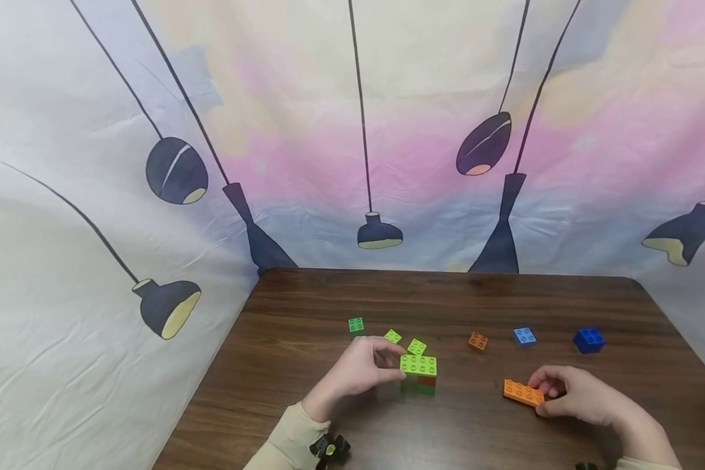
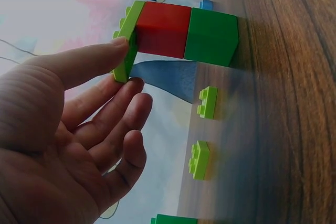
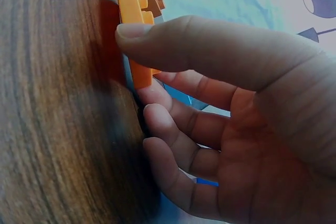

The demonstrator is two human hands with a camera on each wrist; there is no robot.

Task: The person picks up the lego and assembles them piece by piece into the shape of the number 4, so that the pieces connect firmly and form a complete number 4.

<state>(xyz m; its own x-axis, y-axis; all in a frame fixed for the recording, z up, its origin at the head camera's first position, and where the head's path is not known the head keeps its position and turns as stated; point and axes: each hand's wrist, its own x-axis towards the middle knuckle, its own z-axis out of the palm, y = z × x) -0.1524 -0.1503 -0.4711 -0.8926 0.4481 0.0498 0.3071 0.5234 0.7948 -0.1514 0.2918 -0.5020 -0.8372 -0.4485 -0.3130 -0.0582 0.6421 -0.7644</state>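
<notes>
A small tower stands on the table: a long lime green toy brick [image 1: 418,365] on top, a red brick [image 2: 164,29] under it and a green brick [image 2: 212,36] at the bottom. The lime brick overhangs the red one to the left. My left hand [image 1: 361,367] pinches that overhanging end between thumb and fingers. To the right, my right hand [image 1: 587,396] holds the near right end of a flat orange brick [image 1: 523,392], thumb on one side and fingers on the other. In the right wrist view the orange brick's underside is close over the table, studs facing away from it.
Behind the tower lie two small lime bricks [image 1: 417,346] and a small green brick [image 1: 356,324]. A brownish-orange brick [image 1: 478,341], a light blue brick [image 1: 525,336] and a taller dark blue brick [image 1: 589,340] stand farther right on the wooden table [image 1: 305,300]. A printed cloth [image 1: 305,163] hangs behind.
</notes>
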